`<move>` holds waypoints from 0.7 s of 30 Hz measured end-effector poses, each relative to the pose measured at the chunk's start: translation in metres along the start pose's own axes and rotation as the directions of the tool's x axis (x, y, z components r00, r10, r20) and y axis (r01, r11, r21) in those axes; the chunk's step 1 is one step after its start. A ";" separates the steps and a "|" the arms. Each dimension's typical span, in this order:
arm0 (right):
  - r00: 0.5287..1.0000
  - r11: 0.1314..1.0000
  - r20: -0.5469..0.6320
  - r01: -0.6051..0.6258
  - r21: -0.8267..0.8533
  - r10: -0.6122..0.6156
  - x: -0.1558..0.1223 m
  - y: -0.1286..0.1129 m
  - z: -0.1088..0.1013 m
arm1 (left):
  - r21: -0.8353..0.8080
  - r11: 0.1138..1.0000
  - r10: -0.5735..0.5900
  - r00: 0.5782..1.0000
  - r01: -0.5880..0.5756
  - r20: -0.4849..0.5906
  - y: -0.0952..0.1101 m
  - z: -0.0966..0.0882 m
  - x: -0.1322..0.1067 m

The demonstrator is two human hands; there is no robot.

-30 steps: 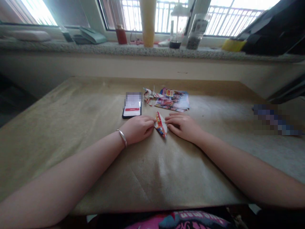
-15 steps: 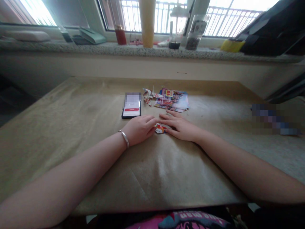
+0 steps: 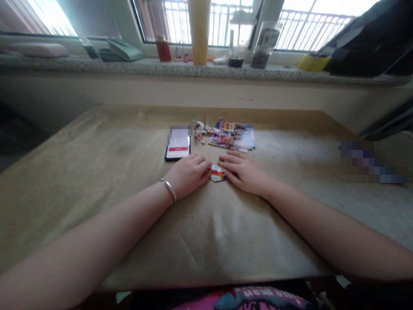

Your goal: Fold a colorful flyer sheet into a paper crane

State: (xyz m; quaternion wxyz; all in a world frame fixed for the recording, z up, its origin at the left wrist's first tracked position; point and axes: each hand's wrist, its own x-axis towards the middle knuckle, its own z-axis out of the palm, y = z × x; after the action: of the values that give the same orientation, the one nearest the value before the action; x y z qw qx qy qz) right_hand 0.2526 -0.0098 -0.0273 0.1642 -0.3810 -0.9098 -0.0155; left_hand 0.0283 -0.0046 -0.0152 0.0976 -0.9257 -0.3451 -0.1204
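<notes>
1. Phone (image 3: 178,150): on the table (image 3: 145,241), at 11 o'clock from the left hand.
2. Left hand (image 3: 189,173): curled, fingertips at the paper's 9 o'clock edge; whether they pinch it I cannot tell.
3. Folded figure (image 3: 202,130): at 11 o'clock from the paper.
4. Paper (image 3: 217,175): between both hands, at 3 o'clock from the left, 9 from the right; neither hand is clearly nearer. The visible part's long axis runs 9 to 3, a blunt corner pointing toward 6; fingers cover the ends.
5. Leaflets (image 3: 240,134): at 1 o'clock from the paper.
6. Right hand (image 3: 245,173): fingers extended, loosely spread, thumb touching the paper.
</notes>
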 end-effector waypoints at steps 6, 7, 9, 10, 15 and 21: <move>0.999 0.993 -0.007 -0.053 0.104 0.054 0.001 -0.001 0.002 | -0.117 0.993 0.023 1.000 -0.023 0.004 -0.003 0.001 0.000; 0.998 0.989 -0.013 -0.057 0.139 0.060 0.001 -0.001 0.003 | -0.130 0.991 0.030 0.999 -0.029 0.012 -0.003 0.001 -0.001; 0.998 0.975 -0.029 -0.053 0.217 0.061 0.001 0.000 0.004 | -0.157 0.987 0.037 0.999 -0.032 0.024 -0.003 0.000 -0.001; 0.998 0.966 -0.037 -0.048 0.256 0.060 0.001 0.001 0.005 | -0.172 0.985 0.031 0.999 -0.026 0.025 -0.003 0.000 -0.001; 0.992 0.911 -0.044 -0.090 0.403 0.118 0.003 0.001 0.005 | -0.232 0.972 -0.036 0.999 0.037 0.010 -0.002 0.002 -0.002; 0.977 0.866 -0.010 -0.182 0.466 0.211 0.002 -0.001 0.005 | -0.314 0.944 -0.103 0.995 0.100 0.005 -0.004 0.004 0.000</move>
State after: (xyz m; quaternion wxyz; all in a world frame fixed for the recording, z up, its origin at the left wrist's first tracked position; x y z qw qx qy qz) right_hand 0.2491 -0.0084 -0.0318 0.2784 -0.4208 -0.8382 0.2071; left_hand 0.0261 -0.0003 -0.0180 -0.0554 -0.9098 -0.3681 -0.1838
